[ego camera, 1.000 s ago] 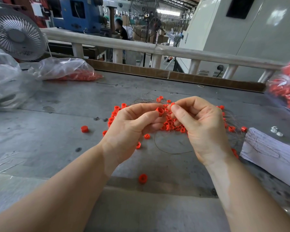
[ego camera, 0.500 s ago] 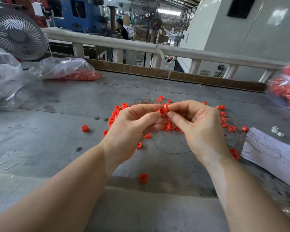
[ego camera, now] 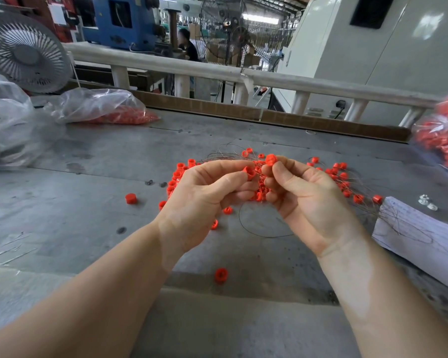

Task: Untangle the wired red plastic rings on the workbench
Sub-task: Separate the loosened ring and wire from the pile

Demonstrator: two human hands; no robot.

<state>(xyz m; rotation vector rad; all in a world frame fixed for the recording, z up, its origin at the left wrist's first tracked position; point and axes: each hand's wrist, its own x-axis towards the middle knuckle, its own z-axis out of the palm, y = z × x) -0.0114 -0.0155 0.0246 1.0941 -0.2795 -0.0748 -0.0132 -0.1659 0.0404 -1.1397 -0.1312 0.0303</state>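
Left hand (ego camera: 204, 200) pinches one red ring (ego camera: 249, 173) between thumb and forefinger. Right hand (ego camera: 305, 200) pinches second red ring (ego camera: 271, 159) at fingertips, just right of first. Under hands, tangle of wired red rings (ego camera: 343, 180) lies mid-workbench (ego camera: 88, 215). Loose ring (ego camera: 221, 275) near edge. White paper (ego camera: 419, 233) at right.

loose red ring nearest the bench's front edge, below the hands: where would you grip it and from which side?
Probably by its outer wall, coming straight down from above with thumb and finger on opposite sides. The loose red ring lies alone on the workbench, apart from the wire tangle, with bare surface all round it. Its short round shape leaves the curved sides as the only real purchase.
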